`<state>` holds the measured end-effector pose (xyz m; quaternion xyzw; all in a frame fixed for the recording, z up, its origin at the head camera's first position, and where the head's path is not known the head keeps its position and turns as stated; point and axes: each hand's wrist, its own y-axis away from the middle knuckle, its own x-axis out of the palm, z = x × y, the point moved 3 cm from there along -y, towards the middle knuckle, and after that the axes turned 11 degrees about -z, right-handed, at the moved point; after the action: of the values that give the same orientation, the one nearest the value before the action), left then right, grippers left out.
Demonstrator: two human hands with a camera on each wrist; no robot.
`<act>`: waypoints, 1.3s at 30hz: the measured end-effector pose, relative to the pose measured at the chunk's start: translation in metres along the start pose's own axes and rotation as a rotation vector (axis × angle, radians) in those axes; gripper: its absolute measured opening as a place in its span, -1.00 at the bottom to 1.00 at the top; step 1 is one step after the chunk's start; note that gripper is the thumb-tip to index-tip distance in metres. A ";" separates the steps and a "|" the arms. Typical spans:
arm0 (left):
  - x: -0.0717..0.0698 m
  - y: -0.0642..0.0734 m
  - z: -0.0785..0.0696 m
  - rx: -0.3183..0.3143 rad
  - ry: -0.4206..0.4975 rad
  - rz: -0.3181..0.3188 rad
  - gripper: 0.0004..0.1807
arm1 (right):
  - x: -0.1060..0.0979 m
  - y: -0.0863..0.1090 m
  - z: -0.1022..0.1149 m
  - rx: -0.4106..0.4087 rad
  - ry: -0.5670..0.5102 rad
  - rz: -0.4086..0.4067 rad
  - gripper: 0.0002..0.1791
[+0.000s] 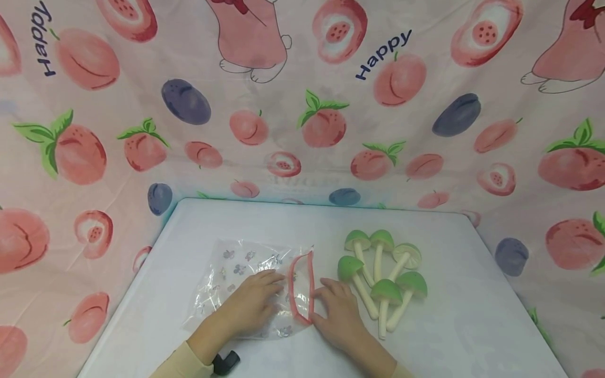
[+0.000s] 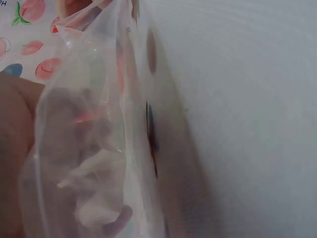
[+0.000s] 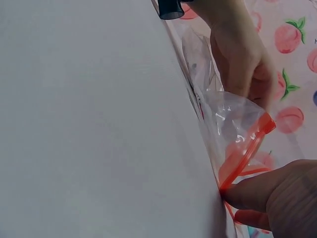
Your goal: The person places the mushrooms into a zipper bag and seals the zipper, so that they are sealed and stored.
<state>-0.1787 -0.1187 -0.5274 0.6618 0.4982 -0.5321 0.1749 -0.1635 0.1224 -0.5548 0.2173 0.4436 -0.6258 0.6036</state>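
Observation:
A clear plastic zip bag [image 1: 236, 270] printed with small figures lies on the white table, its red-edged mouth [image 1: 293, 302] parted on the right side. My left hand [image 1: 252, 304] is over the bag's upper layer, fingers bent down at the film just behind the mouth. In the right wrist view the upper red lip [image 3: 247, 148] stands raised. At the other lip, my right hand [image 1: 337, 315] pinches the red edge, with the thumb [image 3: 252, 191] on it. Right of that hand lie several toy mushrooms [image 1: 385, 291] with green caps and pale stems.
A black cylindrical piece [image 1: 229, 362] is by the left wrist near the table's front. Behind the white table [image 1: 449, 231] hangs a pink fruit-print cloth [image 1: 283, 131], which also covers both sides.

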 end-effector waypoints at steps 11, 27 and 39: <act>-0.001 -0.001 0.000 0.012 0.014 -0.092 -0.55 | -0.001 -0.003 0.004 -0.021 0.006 0.011 -0.58; -0.003 -0.004 -0.007 0.000 0.015 -0.216 -0.42 | -0.004 -0.002 0.015 0.000 -0.037 0.041 -0.50; 0.001 0.000 -0.005 -0.029 0.027 -0.168 -0.40 | 0.002 -0.007 0.018 -0.020 -0.075 0.018 -0.47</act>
<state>-0.1755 -0.1145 -0.5264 0.6222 0.5622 -0.5285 0.1323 -0.1656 0.1060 -0.5451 0.1917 0.4251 -0.6235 0.6275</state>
